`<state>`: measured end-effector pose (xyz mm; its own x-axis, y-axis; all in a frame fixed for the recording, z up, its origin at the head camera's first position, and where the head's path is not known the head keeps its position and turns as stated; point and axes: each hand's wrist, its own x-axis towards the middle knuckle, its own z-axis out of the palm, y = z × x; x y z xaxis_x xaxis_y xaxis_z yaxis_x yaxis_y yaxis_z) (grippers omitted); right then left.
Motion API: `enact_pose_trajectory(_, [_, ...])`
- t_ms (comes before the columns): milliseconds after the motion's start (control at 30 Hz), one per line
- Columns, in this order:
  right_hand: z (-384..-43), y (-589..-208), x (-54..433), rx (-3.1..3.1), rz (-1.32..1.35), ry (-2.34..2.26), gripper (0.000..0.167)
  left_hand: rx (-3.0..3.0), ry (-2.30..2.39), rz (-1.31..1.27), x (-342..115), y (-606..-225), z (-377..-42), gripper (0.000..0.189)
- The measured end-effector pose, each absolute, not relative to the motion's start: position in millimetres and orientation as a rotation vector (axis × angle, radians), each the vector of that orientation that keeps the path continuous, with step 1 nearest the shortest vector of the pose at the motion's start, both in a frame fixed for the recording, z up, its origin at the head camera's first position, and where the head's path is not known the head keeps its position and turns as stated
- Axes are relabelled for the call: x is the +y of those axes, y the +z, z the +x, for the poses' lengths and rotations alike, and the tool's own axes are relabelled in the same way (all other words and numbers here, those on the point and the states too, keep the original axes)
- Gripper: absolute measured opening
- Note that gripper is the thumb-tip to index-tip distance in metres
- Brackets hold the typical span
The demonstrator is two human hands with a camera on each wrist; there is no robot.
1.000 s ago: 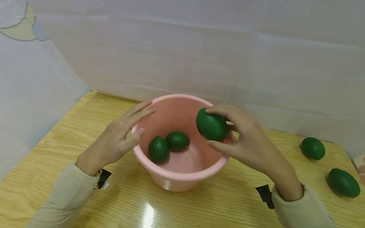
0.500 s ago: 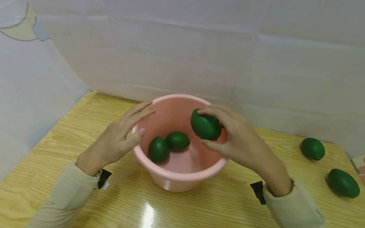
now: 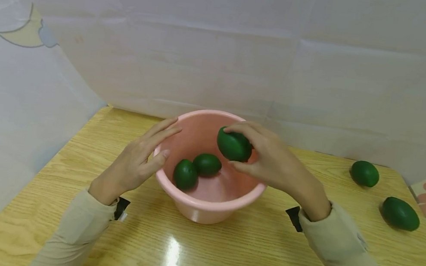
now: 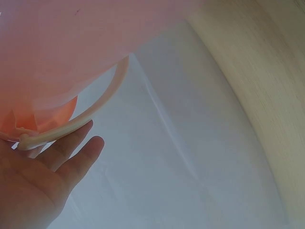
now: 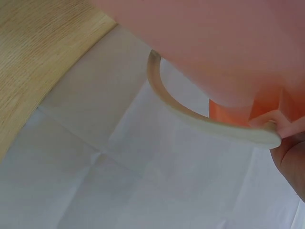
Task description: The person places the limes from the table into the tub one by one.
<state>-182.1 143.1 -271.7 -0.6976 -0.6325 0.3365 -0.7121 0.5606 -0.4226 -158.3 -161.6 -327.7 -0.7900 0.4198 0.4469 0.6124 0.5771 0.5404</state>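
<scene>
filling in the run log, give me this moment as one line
right hand: holds fruit, bucket mouth | left hand: at rim | inside: two fruits | table, right side: two more

My left sleeve [image 3: 79,223] is beige, long and plain, creased along the forearm, with a broad cuff ending at the wrist. At its inner side projects an angular black tab [image 3: 121,208], with a small whitish piece [image 3: 123,217] at the lower edge. My right sleeve [image 3: 341,246] matches in colour and cut; a second tab [image 3: 294,218], also black, projects inward there. My fingers [image 3: 166,134] are bare.
</scene>
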Motion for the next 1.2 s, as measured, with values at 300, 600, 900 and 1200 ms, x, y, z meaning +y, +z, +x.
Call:
enact_pose_trajectory(300, [-187.1, -269.2, 139.0, -2.738, 1.178, 0.796, 0.057, -2.548, -1.021, -0.848, -161.3, -327.4, -158.4, 0.054])
enact_pose_trajectory(600, [-192.0, -268.5, 133.5, -2.795, 1.250, 0.810, 0.055, -2.549, -1.031, -0.847, -161.1, -327.4, -158.1, 0.054])
enact_pose_trajectory(900, [-195.2, -269.0, 127.8, -2.839, 1.246, 0.743, 0.056, -2.546, -1.035, -0.850, -161.5, -327.4, -158.8, 0.055])
enact_pose_trajectory(1200, [-193.9, -269.1, 126.3, -2.912, 1.220, 0.711, 0.057, -2.544, -1.040, -0.851, -161.4, -327.0, -159.1, 0.055])
